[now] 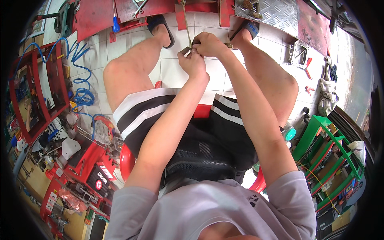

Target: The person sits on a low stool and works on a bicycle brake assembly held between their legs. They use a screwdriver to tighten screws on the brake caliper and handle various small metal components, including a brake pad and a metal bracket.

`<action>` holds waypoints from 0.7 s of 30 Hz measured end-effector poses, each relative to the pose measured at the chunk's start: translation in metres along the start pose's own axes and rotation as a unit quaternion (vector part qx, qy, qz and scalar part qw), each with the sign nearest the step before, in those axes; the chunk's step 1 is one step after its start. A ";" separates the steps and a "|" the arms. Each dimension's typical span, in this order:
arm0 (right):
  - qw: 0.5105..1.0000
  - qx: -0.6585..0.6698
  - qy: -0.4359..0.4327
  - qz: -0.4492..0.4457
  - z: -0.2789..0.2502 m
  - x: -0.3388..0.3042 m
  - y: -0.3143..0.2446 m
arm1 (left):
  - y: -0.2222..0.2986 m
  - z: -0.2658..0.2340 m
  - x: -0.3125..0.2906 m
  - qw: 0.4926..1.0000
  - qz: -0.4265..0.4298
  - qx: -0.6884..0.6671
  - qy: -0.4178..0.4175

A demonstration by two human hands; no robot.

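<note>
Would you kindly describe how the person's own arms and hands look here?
The sleeves are short and light grey, leaving both forearms bare. The left hand and right hand wear no gloves, and no watch or bracelet shows.

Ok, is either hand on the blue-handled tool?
No, the blue-handled tool juts off the red platform, well left of the left hand and the right hand.

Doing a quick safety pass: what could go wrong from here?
Left hand and right hand crowd together at the rod; a slip might nip fingers. The screwdriver lies at the bench's edge and could get knocked off. Sandals leave the feet partly bare, so a dropped part may hurt.
</note>
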State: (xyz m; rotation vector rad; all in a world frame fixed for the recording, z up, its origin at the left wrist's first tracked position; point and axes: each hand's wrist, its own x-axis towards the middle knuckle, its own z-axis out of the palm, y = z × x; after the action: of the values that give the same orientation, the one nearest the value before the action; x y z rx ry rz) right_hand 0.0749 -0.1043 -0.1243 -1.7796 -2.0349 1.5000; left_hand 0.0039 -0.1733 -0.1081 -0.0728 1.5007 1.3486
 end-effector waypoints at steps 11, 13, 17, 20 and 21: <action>1.000 0.005 -0.007 -0.013 0.002 0.003 -0.016 | 0.007 -0.003 0.016 0.999 -0.014 0.035 0.024; 1.000 -0.002 -0.020 -0.016 -0.001 0.001 -0.018 | 0.008 -0.004 0.017 0.999 -0.016 0.043 0.025; 1.000 0.005 -0.024 0.009 -0.004 0.001 -0.016 | 0.018 0.002 0.001 0.998 -0.047 0.045 0.006; 0.999 0.039 -0.009 0.007 -0.004 -0.001 -0.015 | 0.030 0.012 -0.006 0.994 -0.108 0.032 0.010; 0.998 0.056 -0.002 0.010 -0.003 -0.003 -0.014 | 0.031 0.014 -0.006 0.991 -0.130 0.026 0.017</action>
State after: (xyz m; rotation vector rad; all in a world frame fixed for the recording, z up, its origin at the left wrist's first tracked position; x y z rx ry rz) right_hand 0.0674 -0.1026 -0.1115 -1.7610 -1.8994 1.5889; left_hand -0.0041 -0.1552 -0.0796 -0.2509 1.4969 1.1024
